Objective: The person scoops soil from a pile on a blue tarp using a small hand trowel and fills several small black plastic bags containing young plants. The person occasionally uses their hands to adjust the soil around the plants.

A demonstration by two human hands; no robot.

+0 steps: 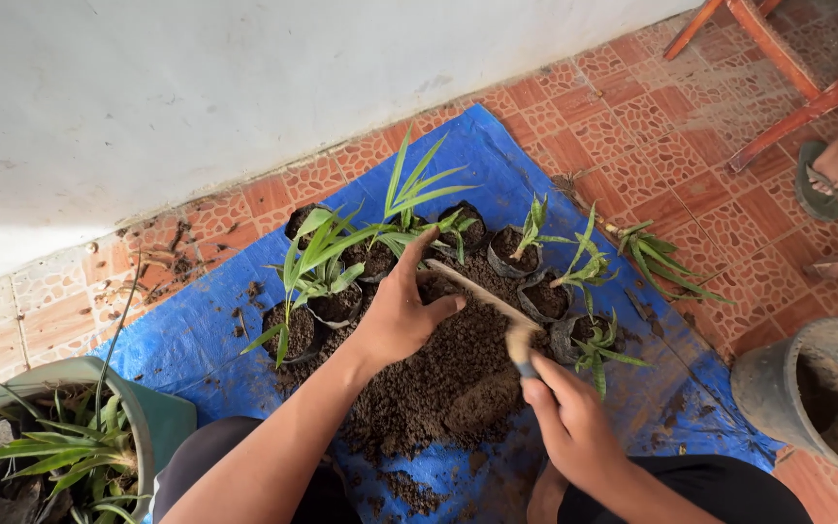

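Soil heap [438,383] | L hand [400,315] flat on it | R hand [564,412] grips stick [482,296] | seedling pots [535,291] behind

left hand [395,320] bare, no sleeve | right hand [569,417] bare, no rings | dark shorts [729,490] at 6 o'clock, both legs

Crumbly, matt dark soil [448,378] heaped on glossy, crinkled blue plastic tarp [196,330]. Smooth pale stick [482,296], probably wood. Thin black plastic seedling bags [516,254]. Patterned terracotta floor tiles [671,146], faintly shiny. Rough, chalky white wall [196,87].
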